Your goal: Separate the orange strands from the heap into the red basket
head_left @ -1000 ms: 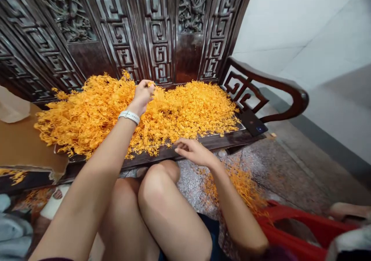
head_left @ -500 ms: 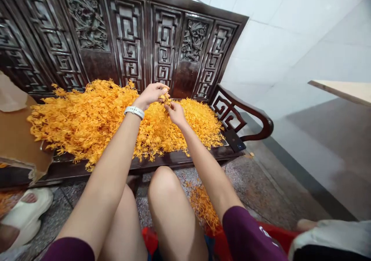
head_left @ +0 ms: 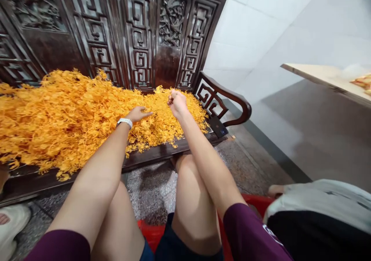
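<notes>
Two hands over a heap of orange florets on a dark bench.
The left hand [head_left: 138,114] is spread, fingers reaching right, low over the orange florets [head_left: 78,118]; the right hand [head_left: 177,101] is curled in above their far right part, and whether it pinches any I cannot tell. The carved backrest [head_left: 168,65] bounds the far side, the armrest [head_left: 228,92] and phone [head_left: 218,127] the right end; the bench's front edge [head_left: 162,151] is bare on the near side, with open floor [head_left: 153,187] below.
</notes>
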Demonstrator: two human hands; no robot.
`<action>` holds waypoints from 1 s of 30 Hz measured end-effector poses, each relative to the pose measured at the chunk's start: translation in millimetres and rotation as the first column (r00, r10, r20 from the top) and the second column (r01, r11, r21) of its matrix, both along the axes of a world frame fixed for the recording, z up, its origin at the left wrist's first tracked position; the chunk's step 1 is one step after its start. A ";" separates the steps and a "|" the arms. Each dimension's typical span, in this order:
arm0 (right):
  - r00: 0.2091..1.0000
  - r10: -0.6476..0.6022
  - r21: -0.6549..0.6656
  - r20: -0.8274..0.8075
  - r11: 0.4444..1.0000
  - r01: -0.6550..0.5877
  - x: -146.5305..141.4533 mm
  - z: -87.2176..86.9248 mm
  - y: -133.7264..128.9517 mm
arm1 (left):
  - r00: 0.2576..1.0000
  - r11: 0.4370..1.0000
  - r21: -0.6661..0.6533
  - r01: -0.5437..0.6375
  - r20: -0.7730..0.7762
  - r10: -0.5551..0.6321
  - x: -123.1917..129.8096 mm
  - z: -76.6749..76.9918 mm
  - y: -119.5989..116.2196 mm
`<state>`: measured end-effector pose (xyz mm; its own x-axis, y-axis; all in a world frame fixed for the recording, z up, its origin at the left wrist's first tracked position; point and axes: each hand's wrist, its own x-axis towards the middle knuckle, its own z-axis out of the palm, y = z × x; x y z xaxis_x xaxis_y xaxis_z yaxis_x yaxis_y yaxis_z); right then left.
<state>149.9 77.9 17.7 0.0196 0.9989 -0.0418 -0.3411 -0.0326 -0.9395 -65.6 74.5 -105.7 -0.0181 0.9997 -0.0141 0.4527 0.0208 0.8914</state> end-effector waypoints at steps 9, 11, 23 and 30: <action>0.982 -0.127 -0.035 -0.138 0.992 0.123 95.4 -3.6 10.9 | 0.995 0.998 0.013 0.066 -0.081 -0.065 18.7 20.1 11.0; 0.981 -0.155 -0.020 -0.114 0.988 0.154 103.6 -5.2 16.8 | 0.970 0.978 -0.042 0.202 -0.127 -0.206 22.3 30.9 14.6; 0.994 -0.099 0.391 -0.044 0.914 0.108 156.2 51.4 40.9 | 0.752 0.902 -0.349 0.255 -0.515 -0.411 -6.1 42.7 36.6; 0.964 -0.150 0.420 0.218 0.906 0.046 133.3 46.3 2.4 | 0.934 0.939 -0.030 0.341 -0.104 -0.343 8.5 154.1 57.6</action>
